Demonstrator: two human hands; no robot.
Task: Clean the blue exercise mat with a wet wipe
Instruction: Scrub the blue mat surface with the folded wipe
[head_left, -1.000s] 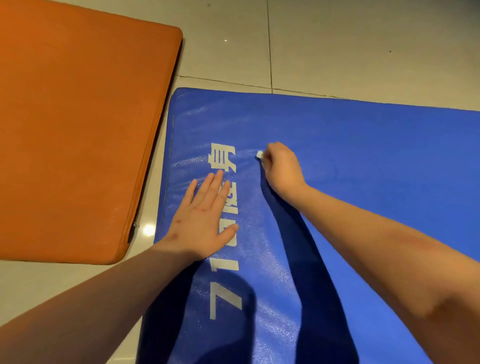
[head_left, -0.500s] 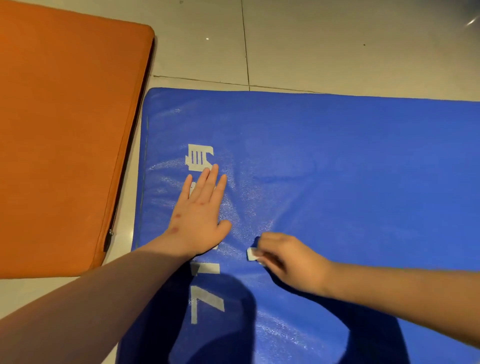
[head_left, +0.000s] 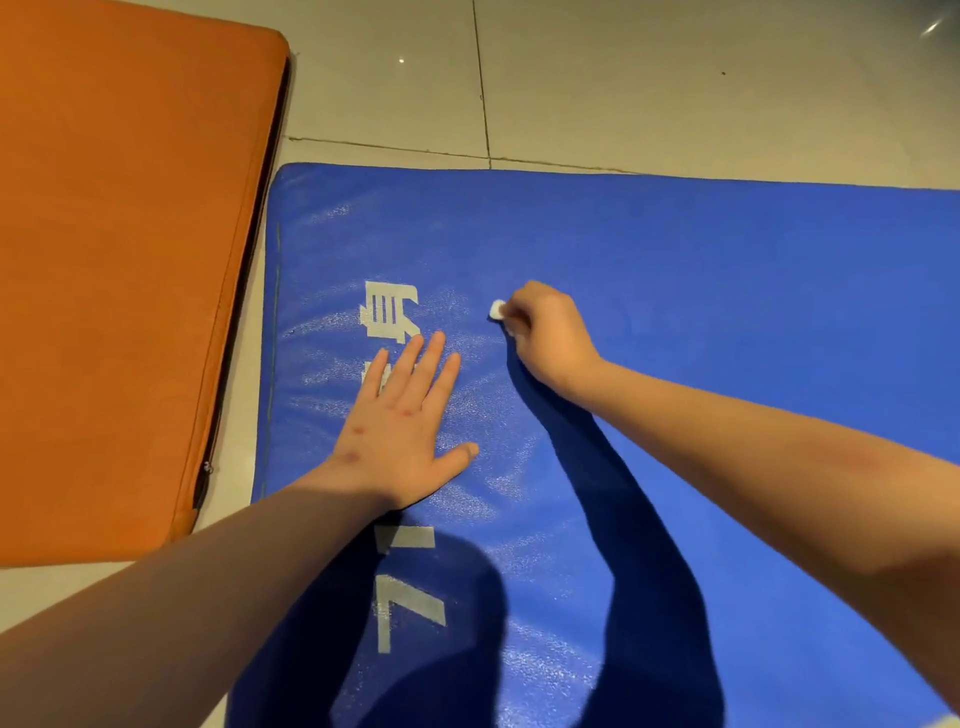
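Blue exercise mat lies flat on the floor, corner at 11 o'clock, running off-frame toward 3 and 6; long axis unclear. Left grip presses it flat, fingers straight toward 12. Right grip pinches the wet wipe against it near centre.

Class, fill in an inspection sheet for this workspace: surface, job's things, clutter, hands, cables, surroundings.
Surface: pale tiled floor, grout lines showing.
Job's things: blue mat flat on the floor, white print on it; small white wipe against the mat.
Clutter: nothing seen.
Hands: left hand flat on the mat, fingers straight; right hand grips the wipe.
Cables: nothing seen.
Surroundings: orange mat on the floor beside the blue mat, apart from it.
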